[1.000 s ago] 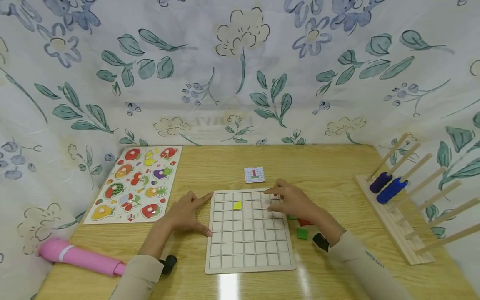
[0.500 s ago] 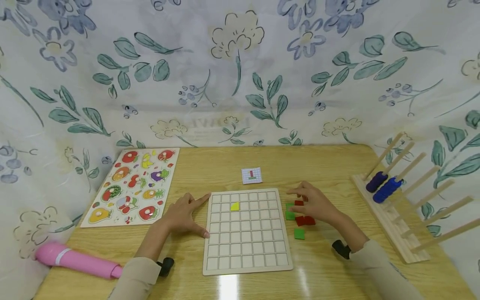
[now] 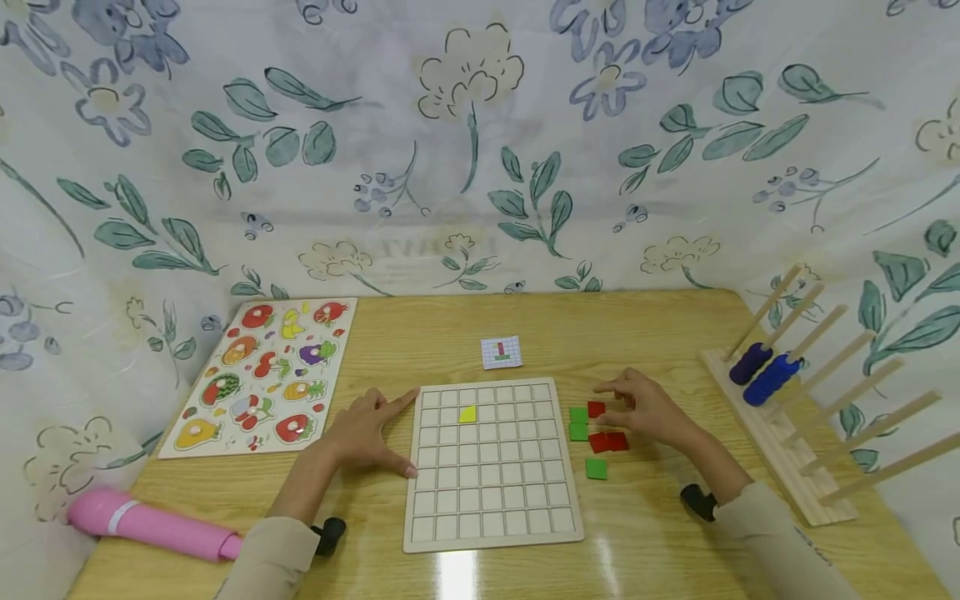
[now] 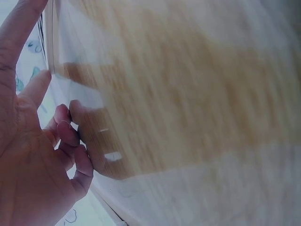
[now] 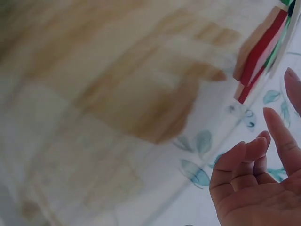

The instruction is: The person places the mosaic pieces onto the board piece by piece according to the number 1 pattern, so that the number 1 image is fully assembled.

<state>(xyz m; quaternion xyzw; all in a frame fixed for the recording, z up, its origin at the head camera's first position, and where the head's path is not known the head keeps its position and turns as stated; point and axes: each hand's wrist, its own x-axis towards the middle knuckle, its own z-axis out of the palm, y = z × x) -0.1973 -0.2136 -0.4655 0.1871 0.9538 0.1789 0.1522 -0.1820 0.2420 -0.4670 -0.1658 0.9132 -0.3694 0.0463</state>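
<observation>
A pale wooden grid board (image 3: 491, 476) lies flat in the middle of the head view, with one yellow tile (image 3: 468, 414) in an upper cell. At its left edge rests my left hand (image 3: 363, 433), index fingertip by the top corner and thumb lower down. To the right of the board lie red tiles (image 3: 617, 442) and green tiles (image 3: 578, 422). My right hand (image 3: 645, 412) is just right of these, thumb and index finger apart, holding nothing. In the right wrist view, red tiles (image 5: 263, 52) stand clear of the fingers. A small pattern card (image 3: 501, 352) lies behind the board.
At the left is a fruit puzzle board (image 3: 258, 379), with a pink microphone-shaped object (image 3: 157, 525) nearer. A wooden peg rack (image 3: 780, 433) with blue and purple rings stands at the right. A floral cloth (image 3: 480, 167) hangs behind the table.
My right hand has moved right, off the board's top right area and past the loose tiles, uncovering them. My left hand stays at the board's left edge. The view has shifted slightly.
</observation>
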